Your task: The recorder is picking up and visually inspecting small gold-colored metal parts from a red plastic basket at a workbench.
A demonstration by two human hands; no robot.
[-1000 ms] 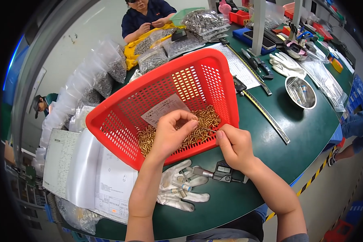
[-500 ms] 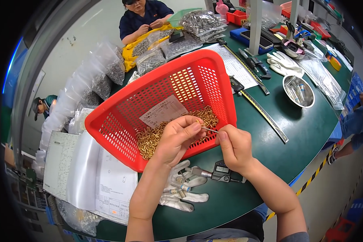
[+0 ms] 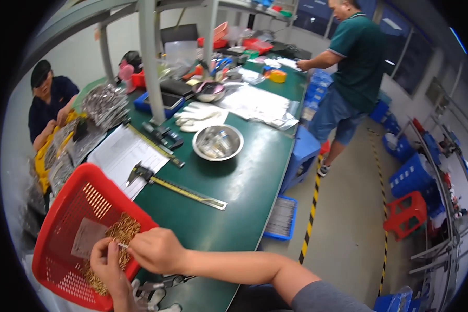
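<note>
A red plastic basket [image 3: 62,208] sits on the green table at the lower left. It holds a pile of small brass pins [image 3: 124,228] and a grey paper slip [image 3: 87,236]. My left hand [image 3: 106,260] is over the basket's near side, fingers pinched on one end of a thin brass pin [image 3: 122,245]. My right hand [image 3: 157,250] meets it from the right and pinches the other end, its forearm reaching across the table's edge. A calliper and white gloves lie partly hidden under my hands [image 3: 153,291].
Past the basket lie a long calliper [image 3: 184,191], a paper sheet [image 3: 122,151], a steel bowl [image 3: 217,141] and white gloves [image 3: 200,117]. One person sits at the far left [image 3: 47,99]; another stands at the table's far end [image 3: 356,62]. A blue stool [image 3: 302,151] and crates stand on the floor.
The view has swung to the right, so the basket now lies at the lower left. Both hands stay together over the brass pins, holding a thin pin between them.
</note>
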